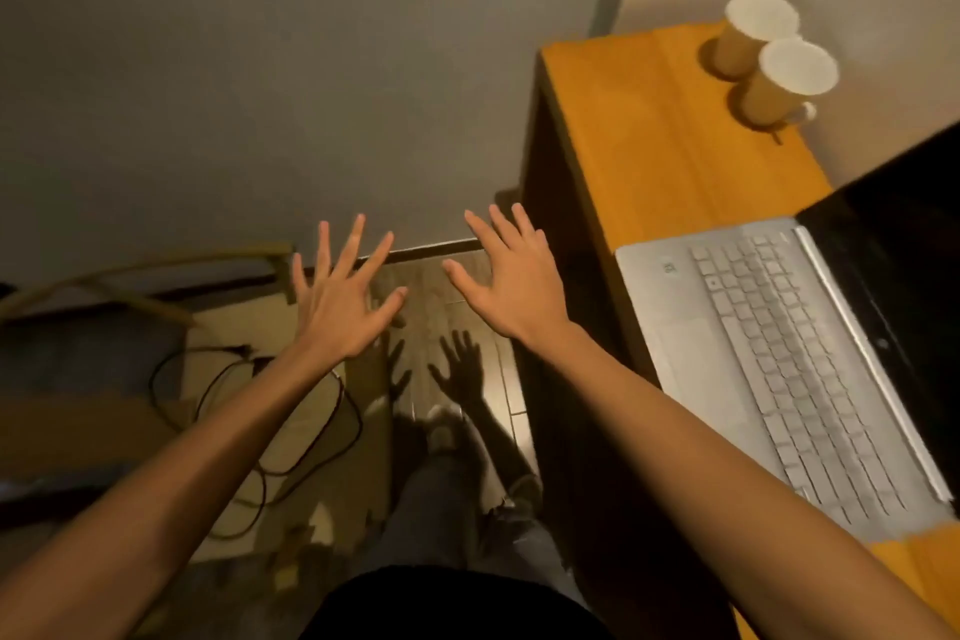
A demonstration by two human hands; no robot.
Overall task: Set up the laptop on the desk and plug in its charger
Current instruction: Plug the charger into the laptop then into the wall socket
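While hands [426, 286] spread over floor [441, 286], open laptop [779, 369] on desk [649, 130]

Two paper cups [774, 57] – touching, wood floor [441, 296], grey wall [260, 68]

No legible text anywhere.
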